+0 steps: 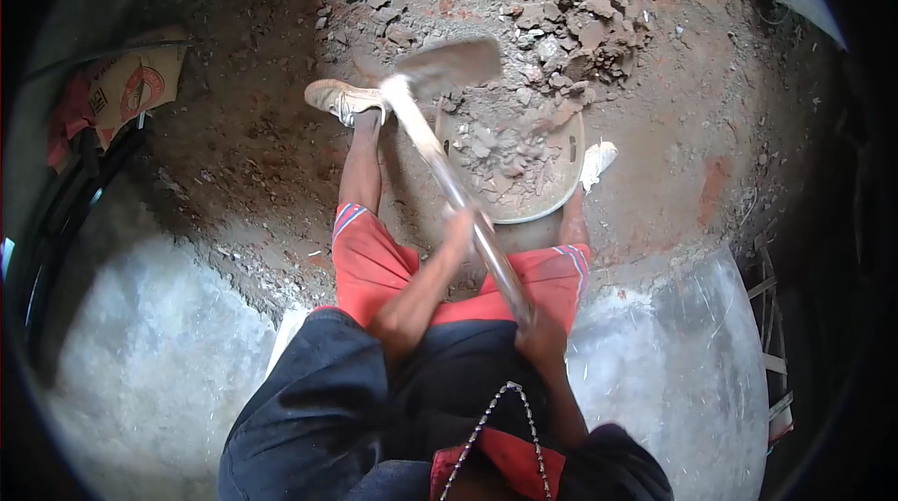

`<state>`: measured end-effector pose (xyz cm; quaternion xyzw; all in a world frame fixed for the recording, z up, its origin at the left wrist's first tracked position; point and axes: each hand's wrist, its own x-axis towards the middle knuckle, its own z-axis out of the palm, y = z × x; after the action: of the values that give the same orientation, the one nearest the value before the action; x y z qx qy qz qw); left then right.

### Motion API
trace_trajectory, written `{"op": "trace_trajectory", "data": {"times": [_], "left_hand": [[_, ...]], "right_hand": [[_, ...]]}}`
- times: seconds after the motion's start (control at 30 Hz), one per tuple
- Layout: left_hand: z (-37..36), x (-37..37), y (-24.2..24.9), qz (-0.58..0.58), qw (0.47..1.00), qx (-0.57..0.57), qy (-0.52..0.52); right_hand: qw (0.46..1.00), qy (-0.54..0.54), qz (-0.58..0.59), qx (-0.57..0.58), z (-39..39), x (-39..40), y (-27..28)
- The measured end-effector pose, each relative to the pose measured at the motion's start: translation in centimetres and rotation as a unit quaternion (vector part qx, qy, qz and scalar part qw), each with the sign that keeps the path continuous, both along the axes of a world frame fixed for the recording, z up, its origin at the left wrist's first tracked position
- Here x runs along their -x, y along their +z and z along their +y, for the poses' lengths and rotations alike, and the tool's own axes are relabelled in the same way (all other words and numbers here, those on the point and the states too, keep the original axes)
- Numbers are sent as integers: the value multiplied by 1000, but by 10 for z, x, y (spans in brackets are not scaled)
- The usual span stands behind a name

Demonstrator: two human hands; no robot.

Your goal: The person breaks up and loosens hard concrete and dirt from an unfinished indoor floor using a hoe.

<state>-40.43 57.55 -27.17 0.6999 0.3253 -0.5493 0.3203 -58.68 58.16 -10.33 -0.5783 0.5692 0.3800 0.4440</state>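
above the rubble pan [572, 185], both hands' fingers [461, 223] closed round the shovel [447, 66] handle; sack [140, 85] print unreadable

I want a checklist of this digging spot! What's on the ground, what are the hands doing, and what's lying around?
Surface: dirt ground, reddish and dusty; pale concrete nearer the person.
Job's things: shovel, blade raised over a pan holding rubble; rubble heap beyond it.
Clutter: printed sack at the far left.
Hands: left hand grips mid-handle; right hand grips the handle end.
Cables: dark hose-like loops at the left edge, unclear.
Surroundings: feet in pale shoes beside the pan; wooden frame at the right.
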Motion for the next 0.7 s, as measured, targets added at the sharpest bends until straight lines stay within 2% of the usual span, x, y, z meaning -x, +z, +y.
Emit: {"op": "trace_trajectory", "data": {"times": [0.03,0.07,0.1,0.13,0.17,0.2,0.27,0.3,0.4,0.47,0.53,0.63,0.67,0.7], "left_hand": [[-7,-31,-17,-10,999,43,14],[2,-65,-59,-22,994,104,-15],[7,-94,-99,-31,983,174,48],[-19,-131,-122,2,980,126,152],[-39,-159,-129,-59,989,109,81],[-54,-175,-150,-52,979,127,151],[-50,-183,-176,12,980,146,132],[-44,-181,-179,46,980,154,121],[-23,-116,-162,-11,997,77,11],[-13,-79,-150,43,995,71,-58],[-25,-45,-140,29,996,-37,-70],[-31,-14,-120,-19,975,-77,-207],[-42,0,-91,-22,979,-62,-195],[-24,16,-91,-23,970,-57,-235]], "right_hand": [[999,20,-27,9,-17,-23,-23],[998,41,-52,17,-37,-51,-52],[994,16,-103,43,-52,-71,-87],[989,34,-129,61,-77,-98,-109],[985,40,-147,78,-97,-119,-137],[983,63,-150,83,-114,-138,-160],[980,96,-152,83,-124,-141,-171],[981,103,-146,76,-123,-134,-167],[992,85,-95,16,-105,-91,-138],[997,49,-32,-44,-89,-61,-117],[998,4,2,-70,-81,-42,-99],[993,-65,22,-96,-67,-23,-65],[992,-81,26,-97,-60,-13,-54],[989,-100,34,-102,-48,-2,-40]]}}
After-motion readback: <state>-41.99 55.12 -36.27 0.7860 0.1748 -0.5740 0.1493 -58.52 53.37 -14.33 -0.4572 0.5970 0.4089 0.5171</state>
